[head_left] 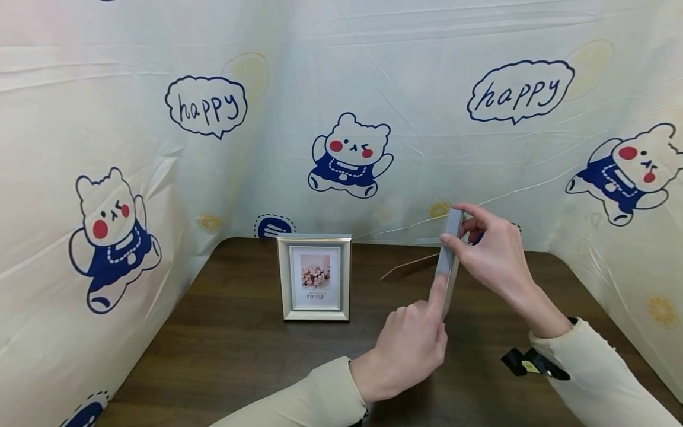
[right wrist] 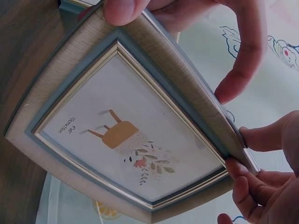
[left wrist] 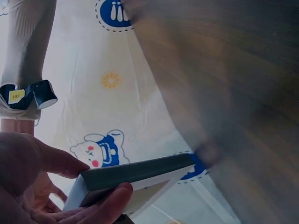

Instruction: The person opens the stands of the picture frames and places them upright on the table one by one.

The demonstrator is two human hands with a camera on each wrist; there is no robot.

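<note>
Both hands hold a silvery picture frame (head_left: 450, 246), tilted and edge-on in the head view. My left hand (head_left: 411, 341) grips its lower end, index finger stretched along the edge. Higher up, my right hand (head_left: 493, 249) pinches the frame between thumb and fingers. The right wrist view shows the held frame's front (right wrist: 187, 79), with a printed chair and flowers behind it and "10cmx15cm" lettering. In the left wrist view its grey side (left wrist: 140, 170) lies between the fingers of my left hand (left wrist: 23, 163). A second picture frame (head_left: 314, 315), with a pink bouquet print, stands upright left of the hands.
A dark wooden table (head_left: 229, 356) lies beneath the hands. Pale curtains (head_left: 416, 71) printed with cartoon bears and "happy" bubbles enclose it at the back and sides. A black wrist device (head_left: 536, 363) is strapped at the right sleeve.
</note>
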